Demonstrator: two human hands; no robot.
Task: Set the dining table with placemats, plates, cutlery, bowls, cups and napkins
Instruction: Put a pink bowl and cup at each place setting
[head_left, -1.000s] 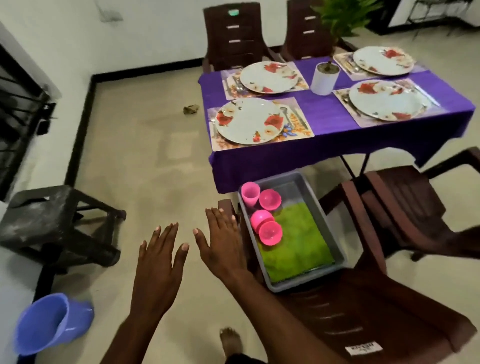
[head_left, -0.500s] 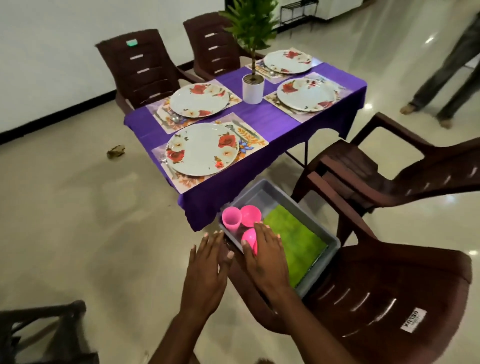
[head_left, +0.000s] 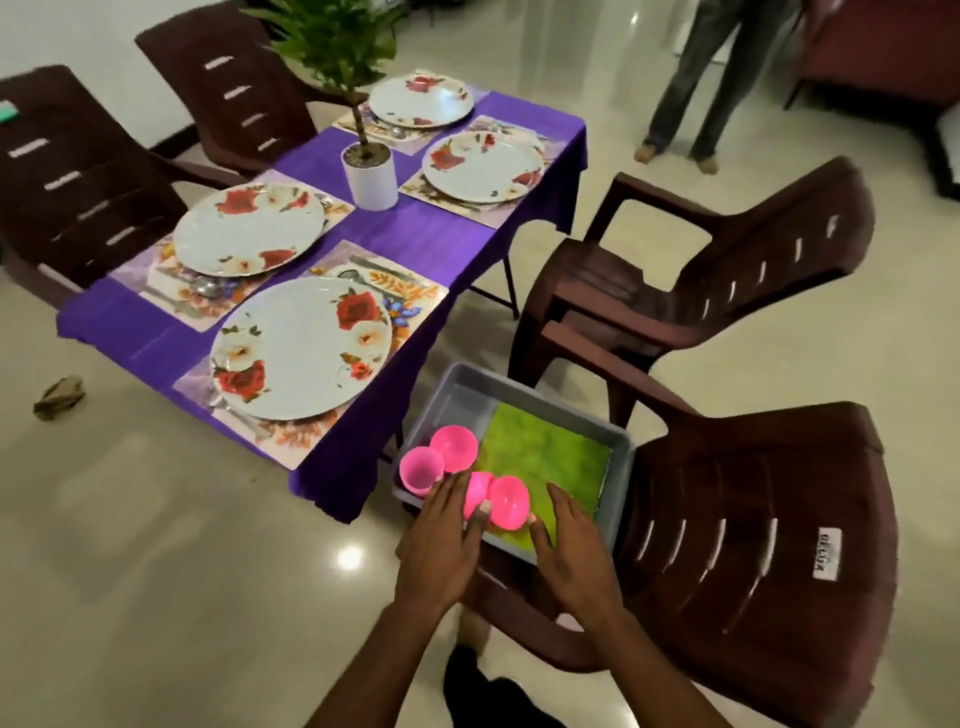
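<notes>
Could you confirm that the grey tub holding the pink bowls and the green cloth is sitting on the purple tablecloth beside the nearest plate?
Not quite: the grey tub sits on the seat of the brown chair just off the table's corner, not on the purple tablecloth. The head view shows this. It does hold the pink bowls and the green cloth.

Layout about the tray (head_left: 621, 470) on the near chair (head_left: 753, 545)

Inside the tray, four cups (head_left: 453, 450) cluster at its left end, with a cloth (head_left: 545, 457) to their right; the left hand (head_left: 441, 540) and right hand (head_left: 571, 545) sit at its near edge; behind and left of the tray stands the table (head_left: 441, 249), bearing four plates (head_left: 301, 348) on placemats (head_left: 415, 291) around a potted plant (head_left: 370, 176)
</notes>
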